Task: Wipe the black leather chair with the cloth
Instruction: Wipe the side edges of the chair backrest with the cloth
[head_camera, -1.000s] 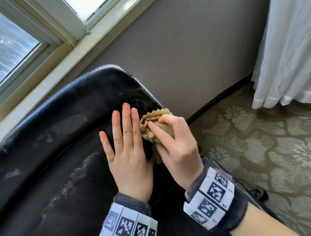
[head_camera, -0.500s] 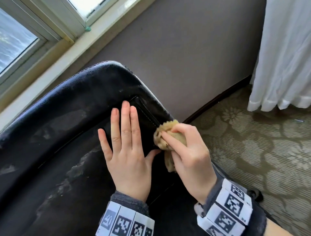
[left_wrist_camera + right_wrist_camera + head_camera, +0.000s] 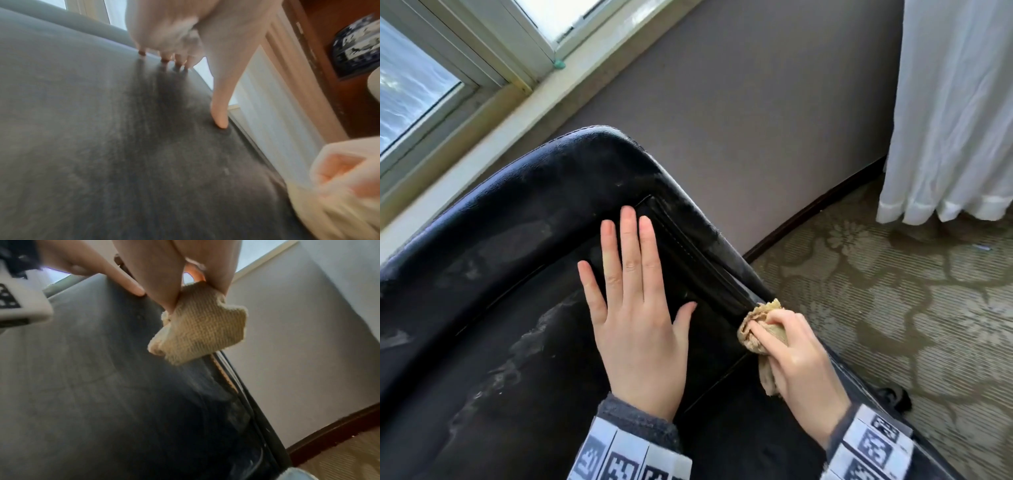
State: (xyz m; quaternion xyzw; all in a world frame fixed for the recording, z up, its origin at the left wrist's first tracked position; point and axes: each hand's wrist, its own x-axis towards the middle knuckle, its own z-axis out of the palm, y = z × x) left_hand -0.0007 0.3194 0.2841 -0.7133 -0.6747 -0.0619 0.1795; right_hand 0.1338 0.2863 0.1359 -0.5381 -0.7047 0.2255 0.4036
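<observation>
The black leather chair fills the lower left of the head view, its surface scuffed and dusty. My left hand lies flat on the chair's back panel, fingers straight and spread; the left wrist view shows its fingertips pressing the leather. My right hand grips a bunched tan cloth against the chair's right edge seam. In the right wrist view the cloth hangs pinched between the fingers, close over the leather.
A grey wall and dark skirting stand right behind the chair. A window sill runs at upper left. A white curtain hangs at right over patterned carpet. A chair caster shows by my right wrist.
My right hand has dragged the cloth down along the chair's right edge, away from the top corner and towards me. The left hand stays flat on the leather.
</observation>
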